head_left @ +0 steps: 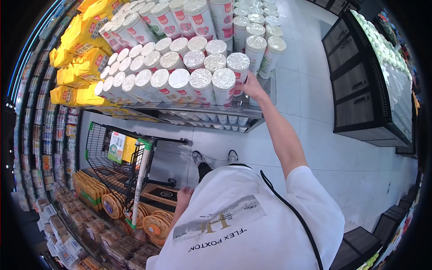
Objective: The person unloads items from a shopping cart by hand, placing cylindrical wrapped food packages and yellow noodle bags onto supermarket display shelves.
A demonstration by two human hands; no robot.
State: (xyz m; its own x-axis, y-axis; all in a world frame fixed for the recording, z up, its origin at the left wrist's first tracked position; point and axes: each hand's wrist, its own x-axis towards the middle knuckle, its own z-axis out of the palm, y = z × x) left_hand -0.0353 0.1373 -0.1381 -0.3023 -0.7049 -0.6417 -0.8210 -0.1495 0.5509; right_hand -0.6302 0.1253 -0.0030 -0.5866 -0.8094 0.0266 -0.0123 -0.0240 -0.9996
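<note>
Can't tell either grip tbh: your right hand on the end canister and left hand are half-hidden.

This is a supermarket: a wire cart stands on a tiled floor. Beyond the cart are rows of matching canisters and stacked yellow bags; left of it, packed shelves; on its near side, packaged foods; well to its right, a dark stand of pale green goods.
</note>
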